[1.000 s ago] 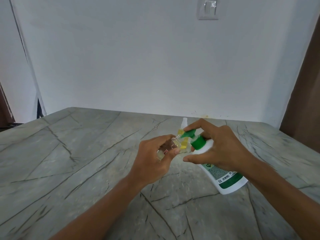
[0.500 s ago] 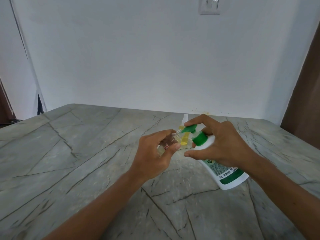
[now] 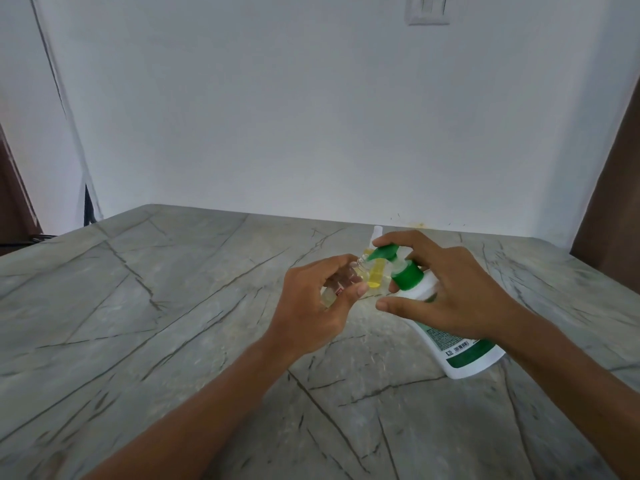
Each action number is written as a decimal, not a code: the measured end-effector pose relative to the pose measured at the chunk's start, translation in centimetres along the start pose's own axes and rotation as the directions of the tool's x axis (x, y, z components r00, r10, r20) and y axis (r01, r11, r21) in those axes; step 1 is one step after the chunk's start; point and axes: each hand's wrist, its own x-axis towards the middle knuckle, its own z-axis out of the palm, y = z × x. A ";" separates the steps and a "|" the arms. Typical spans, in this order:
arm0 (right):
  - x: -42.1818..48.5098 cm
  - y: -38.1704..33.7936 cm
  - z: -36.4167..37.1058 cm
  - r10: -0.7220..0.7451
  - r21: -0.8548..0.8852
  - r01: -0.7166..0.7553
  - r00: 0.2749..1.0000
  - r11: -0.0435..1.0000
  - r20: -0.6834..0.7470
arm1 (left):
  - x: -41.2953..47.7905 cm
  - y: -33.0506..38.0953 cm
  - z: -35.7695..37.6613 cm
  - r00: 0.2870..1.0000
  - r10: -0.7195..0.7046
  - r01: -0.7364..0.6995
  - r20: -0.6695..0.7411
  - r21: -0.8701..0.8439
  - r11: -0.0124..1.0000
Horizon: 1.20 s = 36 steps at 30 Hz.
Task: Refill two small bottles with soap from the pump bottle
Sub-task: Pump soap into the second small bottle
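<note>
My right hand (image 3: pixel 446 292) grips the white pump bottle (image 3: pixel 460 348), which leans towards the left, with a fingertip on top of its green pump head (image 3: pixel 386 252). The green spout touches the open mouth of a small clear bottle (image 3: pixel 341 282). My left hand (image 3: pixel 311 306) holds that small bottle tilted, between thumb and fingers, above the table. Behind them a second small bottle (image 3: pixel 375 271) with yellow liquid and a white cap stands upright on the table, partly hidden by the pump head.
The grey marble table (image 3: pixel 156 306) with dark veins spreads out on all sides. A white wall rises at its far edge, with a light switch (image 3: pixel 427 8) high up. A brown panel (image 3: pixel 616 188) stands at the right.
The pump head has come up: more of its stem shows above the green collar. Both hands and the bottles sit slightly higher in view. The grips are unchanged.
</note>
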 end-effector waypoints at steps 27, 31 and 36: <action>-0.1 -0.2 -0.3 0.024 0.009 -0.024 1.000 1.000 -0.006 | 0.1 0.5 0.0 1.000 -0.023 0.023 -0.016 -0.001 1.000; -0.2 -0.4 -0.4 0.020 0.039 -0.019 0.999 0.999 -0.027 | -0.1 0.7 0.2 1.000 -0.006 0.006 0.004 0.023 1.000; 0.0 -0.5 -0.3 0.031 0.015 -0.031 0.999 0.999 0.012 | -0.1 0.4 0.1 1.000 -0.028 0.028 0.006 0.025 0.999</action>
